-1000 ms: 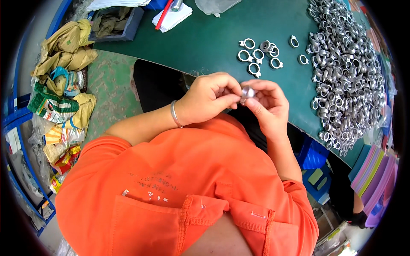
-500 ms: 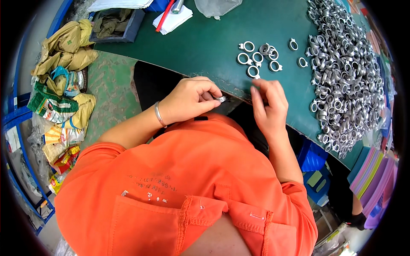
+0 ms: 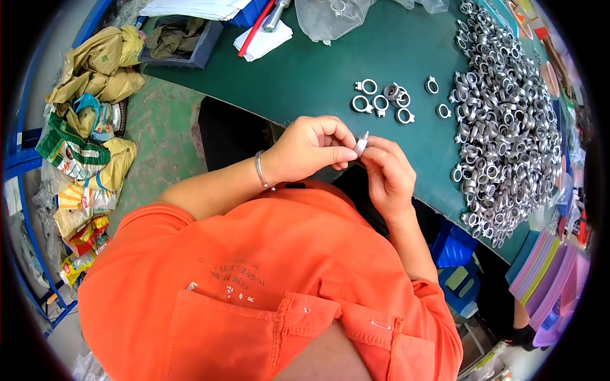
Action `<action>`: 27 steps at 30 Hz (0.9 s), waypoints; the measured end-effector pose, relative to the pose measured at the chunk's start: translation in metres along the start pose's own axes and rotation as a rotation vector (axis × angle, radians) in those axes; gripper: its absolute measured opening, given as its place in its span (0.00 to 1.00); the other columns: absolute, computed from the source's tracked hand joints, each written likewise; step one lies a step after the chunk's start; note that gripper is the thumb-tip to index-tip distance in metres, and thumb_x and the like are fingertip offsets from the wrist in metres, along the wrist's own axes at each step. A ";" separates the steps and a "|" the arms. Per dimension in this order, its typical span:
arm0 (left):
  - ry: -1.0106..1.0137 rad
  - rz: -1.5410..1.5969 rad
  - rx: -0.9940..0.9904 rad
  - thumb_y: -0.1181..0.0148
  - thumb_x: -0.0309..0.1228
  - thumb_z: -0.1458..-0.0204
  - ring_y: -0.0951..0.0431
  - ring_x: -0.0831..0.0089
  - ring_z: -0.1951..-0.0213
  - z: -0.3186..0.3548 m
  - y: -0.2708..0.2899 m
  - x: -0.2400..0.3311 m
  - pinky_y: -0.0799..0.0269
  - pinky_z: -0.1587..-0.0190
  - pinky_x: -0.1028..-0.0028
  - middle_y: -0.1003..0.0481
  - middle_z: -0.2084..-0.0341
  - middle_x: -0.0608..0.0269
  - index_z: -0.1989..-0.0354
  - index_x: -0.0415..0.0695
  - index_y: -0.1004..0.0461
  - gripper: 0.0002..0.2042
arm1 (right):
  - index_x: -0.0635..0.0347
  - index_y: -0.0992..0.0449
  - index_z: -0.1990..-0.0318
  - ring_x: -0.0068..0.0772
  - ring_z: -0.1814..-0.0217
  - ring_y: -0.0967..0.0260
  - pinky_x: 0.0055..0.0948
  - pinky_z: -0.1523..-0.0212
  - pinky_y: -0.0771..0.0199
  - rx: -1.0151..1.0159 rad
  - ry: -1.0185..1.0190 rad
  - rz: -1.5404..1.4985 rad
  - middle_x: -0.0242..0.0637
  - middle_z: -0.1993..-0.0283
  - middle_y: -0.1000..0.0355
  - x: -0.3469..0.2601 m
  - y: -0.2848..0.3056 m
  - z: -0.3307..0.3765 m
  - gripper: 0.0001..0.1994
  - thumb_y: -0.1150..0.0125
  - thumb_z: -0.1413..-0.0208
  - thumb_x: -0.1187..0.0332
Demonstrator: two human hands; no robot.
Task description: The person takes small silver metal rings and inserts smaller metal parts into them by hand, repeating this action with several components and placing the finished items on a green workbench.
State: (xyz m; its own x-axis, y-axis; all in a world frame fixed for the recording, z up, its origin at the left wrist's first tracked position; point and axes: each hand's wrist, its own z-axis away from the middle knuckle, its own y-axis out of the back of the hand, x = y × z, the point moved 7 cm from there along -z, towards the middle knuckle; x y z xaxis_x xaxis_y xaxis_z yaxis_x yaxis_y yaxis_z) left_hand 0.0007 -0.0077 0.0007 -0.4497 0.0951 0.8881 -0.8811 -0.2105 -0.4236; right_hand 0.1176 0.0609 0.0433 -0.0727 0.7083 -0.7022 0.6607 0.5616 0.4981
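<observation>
A small silvery metal ring (image 3: 361, 145) with a projecting lug is held up at the table's near edge, seen nearly edge-on. My left hand (image 3: 312, 149), with a bangle at the wrist, pinches it between thumb and fingers. From the other side, the fingertips of my right hand (image 3: 389, 173) close on the same ring. Curled fingers hide part of my left palm. Beyond the hands, several similar rings lie loose on the green table, among them a ring with a side lug (image 3: 405, 115) and another ring (image 3: 361, 104).
A big heap of metal rings (image 3: 502, 140) covers the table's right side. At the far left stand a grey bin (image 3: 202, 54) with cloth, white paper (image 3: 270, 43), a red stick (image 3: 255, 28) and a clear plastic bag (image 3: 330, 22). Coloured sheets (image 3: 549, 273) lie at the right.
One ring is gone from the loose group where my right hand was. Both hands have come together at the table edge, my left rising rightward, and now hold a ring between them. The view shifted slightly.
</observation>
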 end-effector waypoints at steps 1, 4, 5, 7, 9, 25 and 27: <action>-0.069 0.008 -0.033 0.42 0.18 0.48 0.24 0.77 0.68 0.001 -0.002 0.003 0.25 0.64 0.79 0.28 0.66 0.60 0.64 0.33 0.26 0.04 | 0.63 0.25 0.64 0.36 0.64 0.28 0.26 0.66 0.28 0.037 -0.076 -0.118 0.42 0.62 0.27 0.004 0.002 0.001 0.09 0.38 0.55 0.83; -0.166 -0.199 -0.056 0.44 0.15 0.49 0.25 0.76 0.66 0.004 -0.006 0.011 0.25 0.62 0.79 0.29 0.63 0.59 0.65 0.32 0.26 0.04 | 0.66 0.29 0.63 0.30 0.60 0.27 0.25 0.60 0.26 0.046 -0.230 -0.426 0.46 0.57 0.27 0.012 -0.005 0.011 0.08 0.38 0.51 0.83; -0.164 -0.196 -0.057 0.44 0.15 0.49 0.25 0.76 0.66 0.005 -0.006 0.012 0.25 0.62 0.79 0.29 0.63 0.59 0.65 0.32 0.26 0.04 | 0.67 0.31 0.63 0.28 0.60 0.28 0.25 0.59 0.25 0.093 -0.288 -0.595 0.47 0.55 0.28 0.016 -0.007 0.014 0.09 0.39 0.50 0.83; -0.148 -0.241 -0.060 0.45 0.15 0.48 0.24 0.76 0.67 0.007 -0.006 0.013 0.25 0.62 0.79 0.29 0.64 0.59 0.65 0.32 0.26 0.04 | 0.66 0.35 0.63 0.28 0.58 0.28 0.26 0.57 0.24 0.073 -0.258 -0.600 0.50 0.53 0.30 0.017 -0.009 0.015 0.11 0.39 0.49 0.83; -0.131 -0.217 -0.052 0.45 0.15 0.48 0.24 0.76 0.67 0.008 -0.005 0.012 0.26 0.62 0.79 0.29 0.64 0.58 0.64 0.32 0.26 0.04 | 0.65 0.38 0.62 0.30 0.57 0.27 0.27 0.56 0.24 0.124 -0.259 -0.638 0.52 0.52 0.31 0.016 -0.008 0.015 0.13 0.39 0.50 0.84; -0.026 0.016 0.063 0.46 0.25 0.42 0.22 0.75 0.70 0.007 0.002 0.009 0.23 0.65 0.77 0.23 0.69 0.56 0.59 0.32 0.28 0.08 | 0.62 0.40 0.55 0.28 0.61 0.29 0.22 0.62 0.27 0.183 -0.128 -0.473 0.48 0.57 0.30 0.002 0.001 0.013 0.23 0.35 0.55 0.85; -0.014 0.017 0.064 0.46 0.25 0.42 0.22 0.75 0.70 0.007 0.002 0.008 0.23 0.65 0.77 0.23 0.70 0.56 0.59 0.32 0.28 0.08 | 0.62 0.40 0.55 0.28 0.61 0.29 0.23 0.62 0.27 0.185 -0.137 -0.475 0.48 0.57 0.29 0.003 0.001 0.014 0.23 0.35 0.55 0.85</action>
State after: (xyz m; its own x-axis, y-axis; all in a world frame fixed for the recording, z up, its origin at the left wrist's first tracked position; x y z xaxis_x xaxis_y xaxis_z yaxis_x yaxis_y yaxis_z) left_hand -0.0039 -0.0144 0.0082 -0.4623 0.0769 0.8834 -0.8617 -0.2741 -0.4271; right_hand 0.1288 0.0576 0.0348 -0.3067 0.3246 -0.8948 0.7002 0.7137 0.0189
